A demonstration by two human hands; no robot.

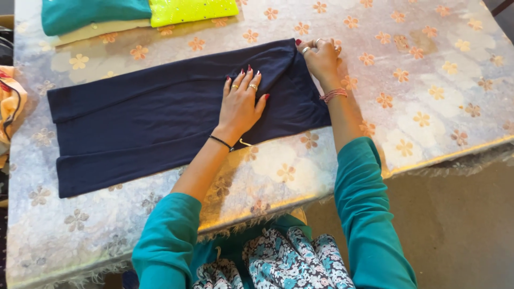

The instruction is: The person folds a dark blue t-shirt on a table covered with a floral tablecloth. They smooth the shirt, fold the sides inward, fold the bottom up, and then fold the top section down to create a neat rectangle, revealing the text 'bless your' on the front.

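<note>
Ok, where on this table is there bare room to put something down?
The widest bare patch of the flowered table lies beyond the right hand, out to the far edge. A narrower strip runs along the near edge below the navy garment. The garment fills the middle; the folded clothes crowd the far left corner.

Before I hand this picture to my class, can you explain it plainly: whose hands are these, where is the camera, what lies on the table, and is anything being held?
There is no machine here. A person wears a camera on the head, so the single view looks down at their own arms in teal sleeves. The left hand lies flat, fingers spread, on a dark navy garment spread across a table with a floral cover. The right hand pinches the garment's far right corner. At the table's far edge lie folded clothes: a teal piece, a bright yellow-green one and a pale cream one beneath. An orange cloth shows at the left edge.
</note>
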